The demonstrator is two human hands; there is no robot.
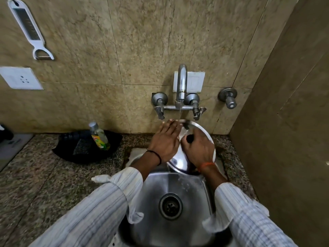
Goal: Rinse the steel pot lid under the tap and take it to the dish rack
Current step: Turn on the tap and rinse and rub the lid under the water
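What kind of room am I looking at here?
Most likely a home kitchen's washing-up corner: a steel sink set in a granite counter, a wall tap running, and a peeler hanging on the tiled wall.

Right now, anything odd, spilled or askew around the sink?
Nothing stands out. The steel pot lid is tilted under the running tap, right hand on its black knob, left hand flat on it. Runoff falls into the sink. The bottle leans in the black tray, unspilled.
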